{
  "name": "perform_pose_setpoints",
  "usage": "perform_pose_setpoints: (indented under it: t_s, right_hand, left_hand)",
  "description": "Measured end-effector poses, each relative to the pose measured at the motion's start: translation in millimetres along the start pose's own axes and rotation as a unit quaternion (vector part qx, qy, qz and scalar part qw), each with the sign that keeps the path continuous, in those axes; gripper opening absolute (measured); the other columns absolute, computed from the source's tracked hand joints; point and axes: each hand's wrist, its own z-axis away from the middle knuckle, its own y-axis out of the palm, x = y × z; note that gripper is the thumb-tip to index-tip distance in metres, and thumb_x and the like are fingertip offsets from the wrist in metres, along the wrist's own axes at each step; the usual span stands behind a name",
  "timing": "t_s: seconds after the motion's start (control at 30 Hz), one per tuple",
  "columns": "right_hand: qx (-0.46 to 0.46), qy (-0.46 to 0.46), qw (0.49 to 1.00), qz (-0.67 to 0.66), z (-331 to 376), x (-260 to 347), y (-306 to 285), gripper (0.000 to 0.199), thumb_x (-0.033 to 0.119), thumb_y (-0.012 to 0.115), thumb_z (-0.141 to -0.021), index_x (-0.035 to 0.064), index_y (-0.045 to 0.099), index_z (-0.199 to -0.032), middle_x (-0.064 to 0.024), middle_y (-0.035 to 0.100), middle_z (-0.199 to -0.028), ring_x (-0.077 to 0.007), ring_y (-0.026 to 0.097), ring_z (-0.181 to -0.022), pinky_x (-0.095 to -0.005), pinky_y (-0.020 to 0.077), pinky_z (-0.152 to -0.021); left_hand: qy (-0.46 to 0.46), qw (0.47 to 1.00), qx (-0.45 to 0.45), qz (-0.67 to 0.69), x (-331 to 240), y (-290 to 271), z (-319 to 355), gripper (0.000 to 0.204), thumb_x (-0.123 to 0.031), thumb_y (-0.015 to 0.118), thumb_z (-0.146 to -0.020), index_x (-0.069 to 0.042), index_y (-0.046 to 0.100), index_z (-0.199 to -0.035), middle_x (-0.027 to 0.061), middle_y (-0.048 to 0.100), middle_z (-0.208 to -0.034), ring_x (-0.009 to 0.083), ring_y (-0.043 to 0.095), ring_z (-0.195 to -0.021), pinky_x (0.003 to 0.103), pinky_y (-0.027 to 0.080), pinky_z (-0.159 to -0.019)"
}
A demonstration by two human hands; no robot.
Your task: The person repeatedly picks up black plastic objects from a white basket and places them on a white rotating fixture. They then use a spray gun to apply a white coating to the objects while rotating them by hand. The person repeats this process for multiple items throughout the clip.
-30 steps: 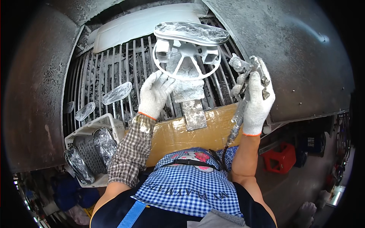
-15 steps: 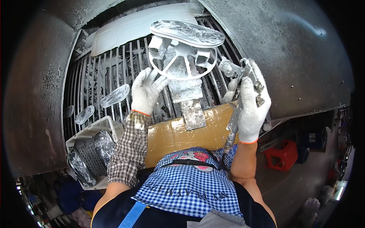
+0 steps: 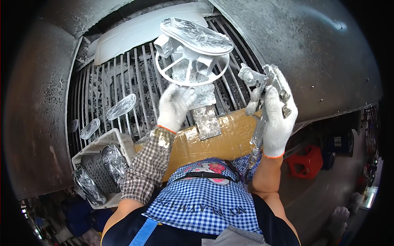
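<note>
A sole-shaped piece with a shiny, film-like top (image 3: 199, 35) lies on a white-coated turntable wheel (image 3: 189, 83) with square stubs beneath it. My gloved left hand (image 3: 176, 105) is just below the wheel's near rim, fingers stretched out and holding nothing; whether the fingertips touch the rim I cannot tell. In my gloved right hand (image 3: 278, 119) is a spray gun (image 3: 253, 78) crusted with grey-white coating, its nozzle pointing left toward the wheel. The gun's hose runs down past my wrist. Some right-hand fingers are hidden behind the gun.
A white plastic basket (image 3: 132, 150) at left holds film-wrapped soles. Several sole shapes (image 3: 122, 106) stand over the slatted grate (image 3: 143, 78). A tape-covered cardboard panel (image 3: 230, 139) lies before me. Metal booth walls (image 3: 320, 53) rise on both sides; a red stool (image 3: 305, 162) stands at right.
The wheel and the sole piece on it have turned. My left hand has moved right and nearer me, below the rim. My right hand with the spray gun has shifted slightly right.
</note>
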Motion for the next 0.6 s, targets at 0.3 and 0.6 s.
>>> perform_pose_setpoints:
  t_s: [0.3,0.6]
  right_hand:
    - [-0.023,0.001,1.0,-0.007,-5.7,10.5,-7.1,0.047,0.01,0.061,-0.109,-0.0058,0.053,-0.153,-0.0081,0.072,-0.103,-0.0069,0.063,-0.077,-0.0221,0.0556,-0.068]
    - [0.019,0.024,1.0,-0.002,-0.2,2.3,-21.8,0.047,0.008,0.06,-0.108,-0.009,0.053,-0.152,-0.0136,0.073,-0.123,-0.013,0.069,-0.098,-0.0268,0.057,-0.087]
  left_hand:
    - [-0.02,0.999,0.022,0.034,12.4,14.9,-0.5,0.06,-0.029,0.062,-0.104,0.003,0.048,-0.152,0.025,0.06,-0.146,0.0423,0.061,-0.132,0.059,0.049,-0.115]
    - [-0.017,0.998,0.019,0.049,-12.7,-15.5,-6.0,0.042,-0.029,0.066,-0.101,0.0,0.066,-0.131,0.0215,0.065,-0.143,0.0441,0.063,-0.131,0.058,0.053,-0.109]
